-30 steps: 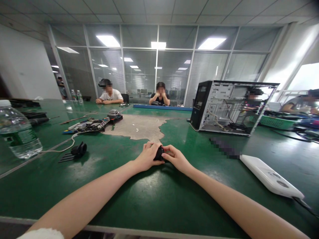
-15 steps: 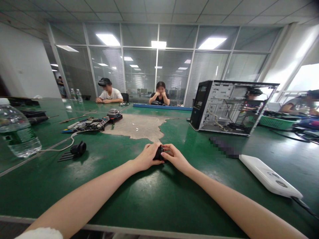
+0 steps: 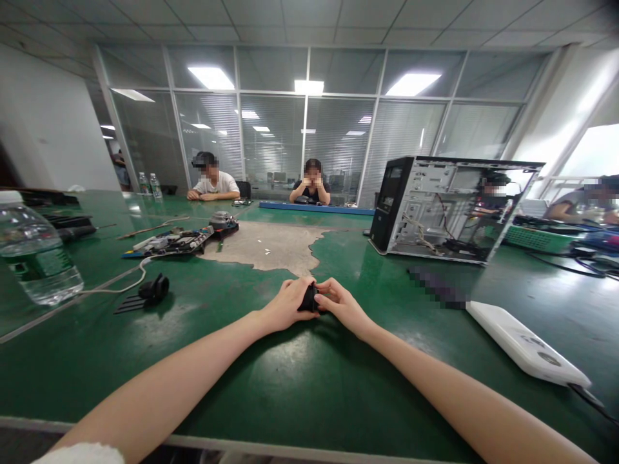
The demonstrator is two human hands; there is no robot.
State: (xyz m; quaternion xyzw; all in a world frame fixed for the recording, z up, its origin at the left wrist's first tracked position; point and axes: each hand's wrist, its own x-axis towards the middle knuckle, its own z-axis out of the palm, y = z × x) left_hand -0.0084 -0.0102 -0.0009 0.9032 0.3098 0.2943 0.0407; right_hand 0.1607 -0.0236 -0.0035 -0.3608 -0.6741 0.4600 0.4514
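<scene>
Person's left hand (image 3: 289, 303) curled around a small black rounded object (image 3: 308, 299), its far side hidden by the fingers; right hand (image 3: 342, 305) narrowed, thumb and fingertips at the object's right side; the object sits between the two hands, just above the green, glossy bench (image 3: 290, 386); left of the left hand, a black pronged piece with a round end (image 3: 155, 289); beyond that, a multicoloured flat circuit board (image 3: 167, 243); right of the right hand, a white oblong device (image 3: 527, 341); beyond it, an open black-and-silver metal computer case (image 3: 399, 206).
</scene>
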